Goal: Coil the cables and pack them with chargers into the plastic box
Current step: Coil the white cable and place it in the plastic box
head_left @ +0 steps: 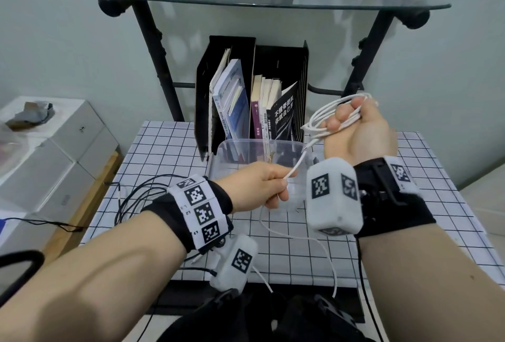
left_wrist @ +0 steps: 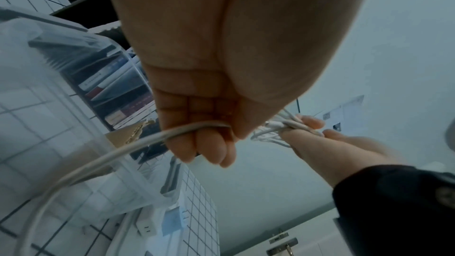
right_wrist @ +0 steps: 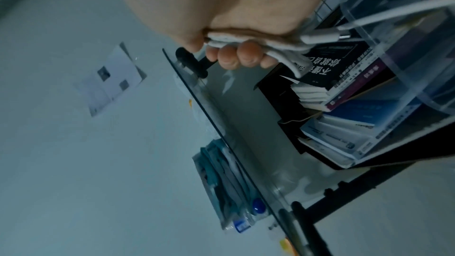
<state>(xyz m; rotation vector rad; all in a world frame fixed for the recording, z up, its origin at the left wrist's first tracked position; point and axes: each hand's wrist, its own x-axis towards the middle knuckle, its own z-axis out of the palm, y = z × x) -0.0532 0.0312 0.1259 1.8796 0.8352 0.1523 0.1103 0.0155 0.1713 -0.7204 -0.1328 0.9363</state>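
The right hand (head_left: pixel 355 134) is raised over the worktop (head_left: pixel 423 205) at about 2 o'clock from the left hand (head_left: pixel 257 186), palm up, its fingers curled round a bundle of loops of the white cable (head_left: pixel 325 117). From that bundle one strand runs down toward 7 o'clock to the left hand, which pinches it between thumb and curled fingers. Past the left hand the uncoiled tail drops to the worktop and trails off its near edge at 6 o'clock. So the free length lies along a 2-to-7 o'clock line between the hands; the left hand is the nearer to the slack, and the next wrap likely carries it up to the right hand. The plastic box (head_left: pixel 218 156) stands just beyond the left hand, below the coil. A black cable (head_left: pixel 136 191) lies loose at 9 o'clock.
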